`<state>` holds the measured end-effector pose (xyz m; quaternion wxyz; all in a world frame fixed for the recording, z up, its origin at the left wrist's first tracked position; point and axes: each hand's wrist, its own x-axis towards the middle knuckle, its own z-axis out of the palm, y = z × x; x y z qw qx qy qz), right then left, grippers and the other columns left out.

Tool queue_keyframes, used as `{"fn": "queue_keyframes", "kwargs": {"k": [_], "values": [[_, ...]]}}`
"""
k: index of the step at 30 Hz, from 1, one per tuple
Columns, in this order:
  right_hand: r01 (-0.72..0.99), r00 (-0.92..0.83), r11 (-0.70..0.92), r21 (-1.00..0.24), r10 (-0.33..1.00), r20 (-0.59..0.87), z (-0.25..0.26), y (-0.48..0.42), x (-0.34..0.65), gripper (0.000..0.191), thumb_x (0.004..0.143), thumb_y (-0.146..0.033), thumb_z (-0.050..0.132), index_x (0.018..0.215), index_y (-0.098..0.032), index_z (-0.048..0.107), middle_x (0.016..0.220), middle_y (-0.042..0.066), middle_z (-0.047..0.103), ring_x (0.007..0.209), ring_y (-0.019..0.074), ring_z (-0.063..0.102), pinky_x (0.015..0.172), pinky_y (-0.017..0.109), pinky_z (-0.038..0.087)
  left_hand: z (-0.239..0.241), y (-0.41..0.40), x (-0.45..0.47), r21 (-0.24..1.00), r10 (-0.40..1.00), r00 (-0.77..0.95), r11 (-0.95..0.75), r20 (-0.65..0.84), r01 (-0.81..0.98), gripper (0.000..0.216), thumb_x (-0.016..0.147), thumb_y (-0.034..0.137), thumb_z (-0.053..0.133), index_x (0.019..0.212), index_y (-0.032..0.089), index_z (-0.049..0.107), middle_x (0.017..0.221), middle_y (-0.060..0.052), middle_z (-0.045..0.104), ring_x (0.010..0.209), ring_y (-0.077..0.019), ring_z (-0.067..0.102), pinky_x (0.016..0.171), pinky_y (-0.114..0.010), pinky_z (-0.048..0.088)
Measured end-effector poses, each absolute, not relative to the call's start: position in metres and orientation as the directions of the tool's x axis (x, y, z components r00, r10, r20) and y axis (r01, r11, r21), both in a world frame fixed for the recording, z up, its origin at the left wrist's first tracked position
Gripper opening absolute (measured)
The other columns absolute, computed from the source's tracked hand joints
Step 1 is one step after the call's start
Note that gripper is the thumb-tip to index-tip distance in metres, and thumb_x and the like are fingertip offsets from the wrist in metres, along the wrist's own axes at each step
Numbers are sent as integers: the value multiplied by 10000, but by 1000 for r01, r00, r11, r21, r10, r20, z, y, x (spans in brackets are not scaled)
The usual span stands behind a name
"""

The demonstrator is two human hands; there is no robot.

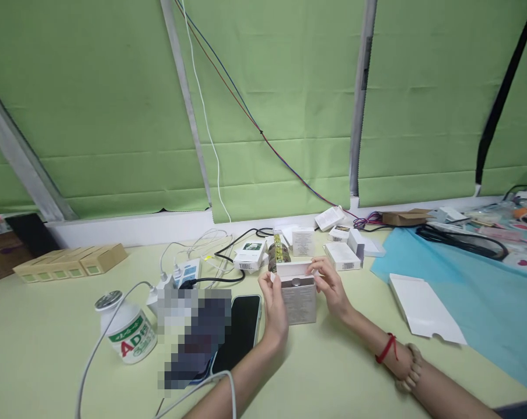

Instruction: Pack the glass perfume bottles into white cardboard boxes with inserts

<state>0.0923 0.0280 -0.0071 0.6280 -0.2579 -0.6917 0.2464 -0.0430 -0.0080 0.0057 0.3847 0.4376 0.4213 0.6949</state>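
Observation:
A small white carton (pixel 300 305) with printed lines of text stands upright on the table, its top flap (pixel 293 268) raised. The dark round top of something (pixel 296 282) shows inside the opening; the rest of it is hidden. My left hand (pixel 275 308) grips the carton's left side, thumb near the top edge. With bent fingers, my right hand (pixel 331 286) holds the flap and the upper right corner. Just behind stands a yellow and dark patterned object (pixel 279 250), partly covered by the carton and flap.
Several white boxes (pixel 344 256) lie behind my hands. To the left are a phone (pixel 241 326), a white bottle (pixel 130 331), a power strip (pixel 188 270) with cables and a row of tan boxes (pixel 71 262). On the right, a flat white carton (pixel 424 308) overlaps a blue sheet (pixel 490 326).

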Motion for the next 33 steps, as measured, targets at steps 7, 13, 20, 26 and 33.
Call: {"fn": "queue_keyframes", "kwargs": {"k": [7,13,20,26,33], "values": [[-64,-129,652,-756,745,654,-2,29,96,311,897,-406,439,919,-184,655,981,67,469,583,79,457,459,220,382,3,-6,-41,919,910,-311,-344,275,-194,424,775,552,504,969,210,342,888,-39,512,783,-171,542,696,-256,469],[48,-206,666,-744,735,646,2,26,98,344,886,-436,468,1034,-214,685,991,82,472,763,139,505,472,206,396,1,-8,-37,904,889,-343,-383,304,-189,502,770,585,523,1024,217,294,956,-59,508,840,-175,553,695,-258,467],[129,-272,726,-676,681,680,-1,25,95,309,908,-386,472,985,-204,709,929,87,518,833,166,533,532,232,446,6,-12,-37,899,895,-285,-401,343,-177,519,777,642,540,979,208,341,883,-41,502,781,-162,543,670,-238,449],[208,-101,777,-594,622,777,-5,21,90,168,879,-298,524,906,-180,641,929,61,545,593,82,489,461,209,396,-2,-11,-37,887,868,-257,-456,425,-70,437,853,600,504,852,163,487,881,-61,499,825,-178,514,721,-243,432],[33,-5,660,-750,751,661,-9,23,89,300,846,-420,553,1002,-216,396,966,30,551,419,30,394,362,185,328,-1,-13,-37,884,865,-211,-468,454,-16,448,890,600,442,804,164,499,863,-52,506,847,-183,499,794,-249,408]]}}
